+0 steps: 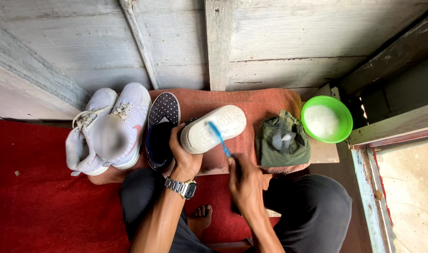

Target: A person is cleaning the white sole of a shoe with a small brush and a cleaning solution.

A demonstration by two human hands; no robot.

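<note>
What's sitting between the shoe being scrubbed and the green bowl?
In the head view, a folded olive-green cloth lies on the orange towel, between the white-soled shoe and the green bowl.

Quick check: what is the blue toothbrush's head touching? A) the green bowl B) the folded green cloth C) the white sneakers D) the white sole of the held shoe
D: the right hand presses the blue toothbrush onto the white sole of the shoe that the left hand holds.
</note>
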